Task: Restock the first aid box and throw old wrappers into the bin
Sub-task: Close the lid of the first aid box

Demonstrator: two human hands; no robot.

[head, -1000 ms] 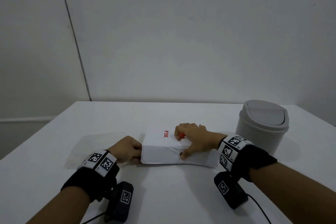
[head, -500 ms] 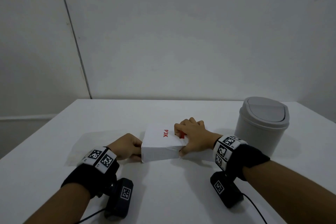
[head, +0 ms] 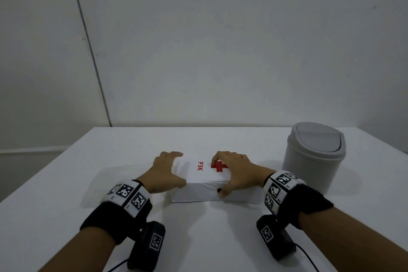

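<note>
**Both hands on the closed box**

The first aid box (head: 205, 193) sat shut at the middle of the white table (head: 209, 238), "P3K" and a red cross (head: 218, 166) on its top. Nothing inside it could be seen.

The left hand (head: 164, 173) clasped the left end, fingers reaching over the far corner and thumb on the near edge. The right hand (head: 239, 172) gripped the right half, fingers curled on top by the cross and thumb pressed to the near face beside a small dark spot (head: 219, 190), too small to tell what it was.

Off to the right, apart from the box, stood the grey bin (head: 309, 168) with its swing lid (head: 319, 139) closed and its contents hidden. Both wrists wore black bands with square markers.
</note>
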